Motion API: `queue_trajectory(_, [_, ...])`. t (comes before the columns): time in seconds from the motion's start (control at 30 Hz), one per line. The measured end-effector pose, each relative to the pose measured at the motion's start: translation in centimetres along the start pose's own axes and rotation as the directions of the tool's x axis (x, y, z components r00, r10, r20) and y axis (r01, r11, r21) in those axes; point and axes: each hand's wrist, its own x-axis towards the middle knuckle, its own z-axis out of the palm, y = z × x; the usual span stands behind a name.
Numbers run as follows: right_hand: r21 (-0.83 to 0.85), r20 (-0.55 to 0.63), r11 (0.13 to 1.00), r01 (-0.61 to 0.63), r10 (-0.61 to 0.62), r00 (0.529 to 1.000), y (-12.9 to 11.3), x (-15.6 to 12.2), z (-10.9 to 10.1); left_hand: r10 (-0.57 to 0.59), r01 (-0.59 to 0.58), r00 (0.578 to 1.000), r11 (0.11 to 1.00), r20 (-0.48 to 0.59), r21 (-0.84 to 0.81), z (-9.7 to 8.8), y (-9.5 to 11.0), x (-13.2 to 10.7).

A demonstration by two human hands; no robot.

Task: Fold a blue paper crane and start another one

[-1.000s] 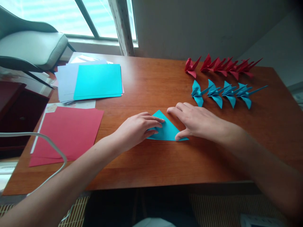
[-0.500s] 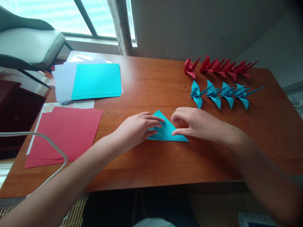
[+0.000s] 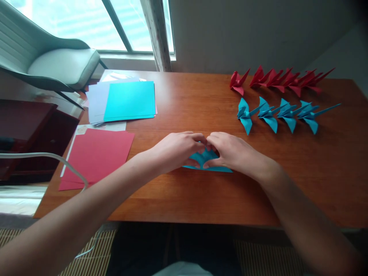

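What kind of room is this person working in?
Probably a home study used for paper folding: a reddish-brown wooden desk by a window, a grey padded chair, and rows of folded red paper cranes and blue paper cranes.

Left hand (image 3: 175,151), right hand (image 3: 234,153) side by side, palms down, fingers curled, index tips touching at centre. Thumbs low, pointing inward, close together. Left forearm (image 3: 86,214), right forearm (image 3: 301,214) bare, converging from lower corners. Pinch or mere press: unclear.
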Motion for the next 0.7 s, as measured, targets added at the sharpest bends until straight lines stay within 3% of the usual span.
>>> queue_trajectory(0.37, [-0.098, -0.023, 0.995, -0.017, 0.015, 1.0, -0.3, -0.6, 0.0, 0.176, -0.186, 0.982, 0.96, 0.066, 0.209, -0.5, -1.0, 1.4])
queue_trajectory(0.7, [-0.141, -0.028, 0.99, -0.012, 0.008, 1.0, -0.5, -0.7, 0.3, 0.142, -0.184, 0.976, 0.945, 0.168, 0.272, -1.5, -1.3, 1.3])
